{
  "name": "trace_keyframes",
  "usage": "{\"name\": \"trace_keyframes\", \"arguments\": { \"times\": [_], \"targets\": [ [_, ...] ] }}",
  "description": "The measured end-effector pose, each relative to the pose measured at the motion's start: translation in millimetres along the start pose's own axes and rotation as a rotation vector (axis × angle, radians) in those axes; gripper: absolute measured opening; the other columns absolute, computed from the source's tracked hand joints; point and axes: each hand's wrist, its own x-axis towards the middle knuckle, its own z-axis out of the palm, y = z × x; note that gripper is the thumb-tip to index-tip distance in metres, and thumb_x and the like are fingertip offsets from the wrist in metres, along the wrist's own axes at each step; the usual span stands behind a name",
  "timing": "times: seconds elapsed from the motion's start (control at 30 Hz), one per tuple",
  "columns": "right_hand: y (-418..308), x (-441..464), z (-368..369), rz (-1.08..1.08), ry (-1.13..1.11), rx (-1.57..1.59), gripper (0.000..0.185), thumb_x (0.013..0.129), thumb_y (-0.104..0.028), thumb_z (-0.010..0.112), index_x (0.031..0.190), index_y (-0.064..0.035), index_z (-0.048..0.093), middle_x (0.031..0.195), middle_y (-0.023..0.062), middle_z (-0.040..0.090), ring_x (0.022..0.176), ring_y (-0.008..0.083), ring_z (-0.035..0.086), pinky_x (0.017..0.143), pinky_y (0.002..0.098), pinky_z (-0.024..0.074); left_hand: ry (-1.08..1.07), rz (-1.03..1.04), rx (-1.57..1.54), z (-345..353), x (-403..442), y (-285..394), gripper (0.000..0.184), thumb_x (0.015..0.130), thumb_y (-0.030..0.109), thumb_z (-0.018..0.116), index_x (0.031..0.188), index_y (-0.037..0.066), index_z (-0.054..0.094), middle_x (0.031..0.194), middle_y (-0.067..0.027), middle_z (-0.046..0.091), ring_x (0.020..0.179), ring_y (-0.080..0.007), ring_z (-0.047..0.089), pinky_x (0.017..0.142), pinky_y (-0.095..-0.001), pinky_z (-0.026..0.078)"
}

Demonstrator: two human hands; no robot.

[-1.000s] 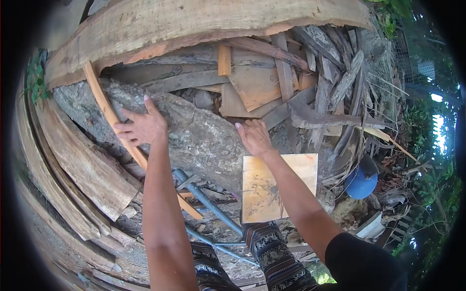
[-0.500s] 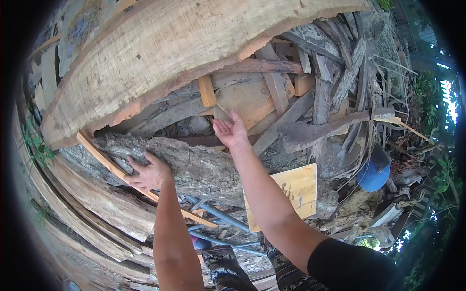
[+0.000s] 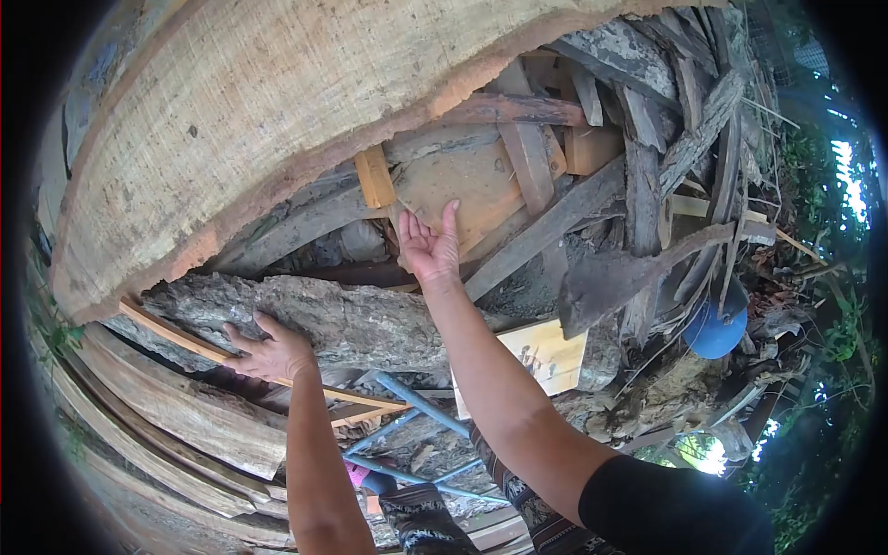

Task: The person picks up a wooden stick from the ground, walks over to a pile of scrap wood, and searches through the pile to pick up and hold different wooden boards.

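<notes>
My left hand [image 3: 273,351] rests with spread fingers over a thin orange-brown wood strip [image 3: 176,335] and against a rough bark-covered log [image 3: 370,319]. The strip runs under the fingers and comes out on the other side. My right hand [image 3: 430,250] is reached forward, palm turned up and fingers apart, at a gap in the wood pile. Near its fingertips are a short yellowish wood block [image 3: 375,176] and a broad dusty board [image 3: 453,185]. What lies behind those fingers is partly hidden.
A big sawn slab [image 3: 268,120] overhangs the gap. Weathered sticks [image 3: 638,185] crisscross at the right, beside a blue round object [image 3: 717,335]. A pale square board [image 3: 550,356] lies beneath my right forearm, near blue bars [image 3: 421,404]. Long planks [image 3: 185,407] lie at lower left.
The view has shifted slightly. My right hand's fingers have spread and tilted upward a little, the thumb standing farther out. My left hand stays over the strip.
</notes>
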Motion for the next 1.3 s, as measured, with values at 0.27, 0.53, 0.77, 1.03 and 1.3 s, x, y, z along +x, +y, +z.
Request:
{"name": "trace_keyframes", "arguments": {
  "times": [0.27,0.53,0.77,1.03,1.3],
  "targets": [
    [-0.2,0.2,-2.6,0.027,0.009,-0.008,0.065,0.062,-0.035,0.082,0.111,-0.0049,0.052,0.114,0.0051,0.057,0.109,0.0207,0.052,0.095,0.0366,0.0441,-0.054,-0.040,-0.081,-13.0,-4.1,8.9,0.065,0.082,0.064,0.041,0.137,0.029,0.034,0.144,-0.0278,0.012,0.131,-0.0463,0.018,0.099,-0.0594,0.025],
    [-1.3,3.7,7.4,0.064,0.123,0.096,0.061,0.061,-0.037,0.082,0.107,-0.0069,0.054,0.102,0.0028,0.058,0.095,0.0184,0.053,0.078,0.0350,0.0473,-0.021,-0.035,-0.111,-8.6,-4.2,8.8,0.063,0.083,0.061,0.043,0.137,0.030,0.036,0.144,-0.0278,0.012,0.133,-0.0450,0.016,0.102,-0.0582,0.021],
    [-7.2,1.2,1.9,0.105,0.055,0.047,0.067,0.064,-0.033,0.081,0.114,-0.0041,0.048,0.114,0.0069,0.054,0.107,0.0222,0.049,0.088,0.0390,0.0431,0.006,-0.032,-0.118,-4.9,-5.4,6.8,0.061,0.084,0.059,0.044,0.137,0.031,0.035,0.145,-0.0278,0.011,0.133,-0.0450,0.015,0.101,-0.0596,0.021],
    [-3.9,13.2,-9.6,0.050,-0.090,0.048,0.067,0.061,-0.038,0.082,0.111,-0.0055,0.052,0.109,0.0048,0.057,0.105,0.0218,0.052,0.086,0.0376,0.0467,-0.115,0.120,-0.220,-25.3,-6.0,-17.2,0.058,0.088,0.055,0.040,0.138,0.026,0.035,0.145,-0.0279,0.010,0.134,-0.0433,0.016,0.101,-0.0564,0.023],
    [-23.3,21.9,-9.7,0.147,0.007,0.022,0.061,0.070,-0.042,0.074,0.115,-0.0066,0.051,0.111,0.0085,0.058,0.103,0.0281,0.055,0.074,0.0389,0.0499,-0.682,0.395,-0.396,-204.7,-101.6,-389.9,0.017,0.078,0.009,0.060,0.093,0.002,0.060,0.099,-0.0162,0.053,0.096,-0.0347,0.050,0.086,-0.0454,0.039]
  ]
}}
